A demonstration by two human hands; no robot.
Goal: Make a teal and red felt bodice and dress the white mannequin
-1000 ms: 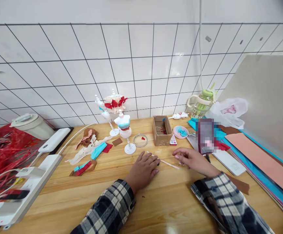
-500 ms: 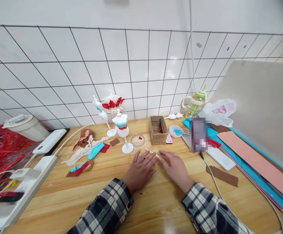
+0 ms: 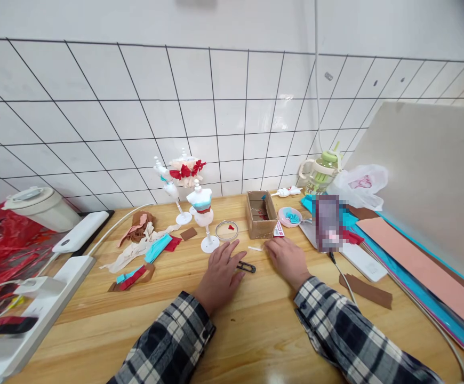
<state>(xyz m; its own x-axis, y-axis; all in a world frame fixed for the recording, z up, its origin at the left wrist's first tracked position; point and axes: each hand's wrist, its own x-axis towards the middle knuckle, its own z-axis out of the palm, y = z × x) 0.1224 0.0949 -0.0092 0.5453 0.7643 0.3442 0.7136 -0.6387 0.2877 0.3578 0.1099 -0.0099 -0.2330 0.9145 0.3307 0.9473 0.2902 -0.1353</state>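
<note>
My left hand (image 3: 221,274) rests palm down on the wooden table, fingers stretched forward and spread. By its thumb and index finger lies a slim black slotted tool (image 3: 247,266), partly hidden, whose exact kind I cannot make out. My right hand (image 3: 287,260) lies palm down with its fingers lightly bent and its thumb hidden. A short thin white stick (image 3: 255,248) lies just left of its fingertips. Beyond the hands are a small cardboard box (image 3: 261,228) and a clear ring-shaped dish (image 3: 226,230) with a red scrap.
White doll busts on stands (image 3: 205,218) and fabric scraps (image 3: 158,248) are at left. A pink bowl (image 3: 290,216), a blurred phone (image 3: 328,221), a green bottle (image 3: 322,173) and paper sheets (image 3: 416,256) are at right. A power strip (image 3: 36,320) lines the left edge.
My hands have drawn apart, the right one moving right and slightly forward. The black tool shows beside my left hand, and the white stick lies farther right.
</note>
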